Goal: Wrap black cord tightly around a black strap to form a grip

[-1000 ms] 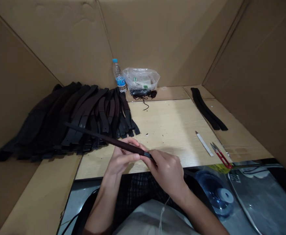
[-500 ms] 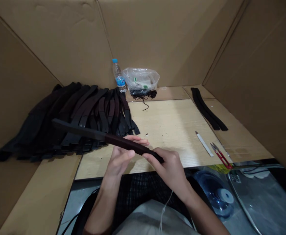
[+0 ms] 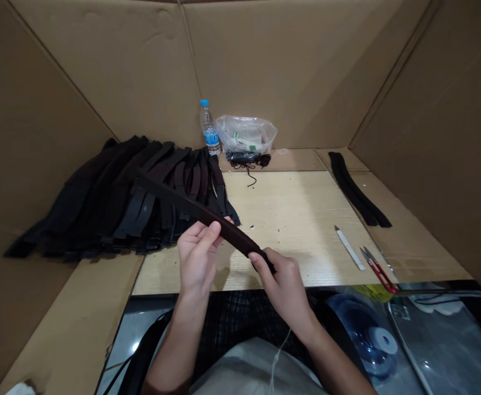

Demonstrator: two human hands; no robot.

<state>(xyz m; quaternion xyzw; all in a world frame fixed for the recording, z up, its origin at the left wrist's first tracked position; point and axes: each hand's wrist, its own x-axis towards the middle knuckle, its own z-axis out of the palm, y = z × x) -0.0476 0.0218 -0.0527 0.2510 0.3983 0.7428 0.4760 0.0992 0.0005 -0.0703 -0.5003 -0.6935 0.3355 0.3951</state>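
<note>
A long dark strap (image 3: 236, 237) with a brownish middle section slants across in front of me, its far end over the pile of straps. My right hand (image 3: 279, 277) grips its near end, thumb on top. Farther up the strap, my left hand (image 3: 201, 249) pinches it between thumb and fingers. At the left, a heap of similar dark straps (image 3: 100, 186) lies on the table. Both hands are above the table's front edge.
A water bottle (image 3: 210, 131) and a clear plastic bag (image 3: 246, 134) stand at the back, with dark cord (image 3: 261, 161) before them. Two black strips (image 3: 358, 192), a white-handled pointed tool (image 3: 350, 248) and red thread snips (image 3: 378, 270) lie right. Cardboard walls (image 3: 306, 66) surround the table.
My left hand has closed from spread fingers to a pinch on the strap. The strap's far end has swung up and away. The view has shifted slightly left.
</note>
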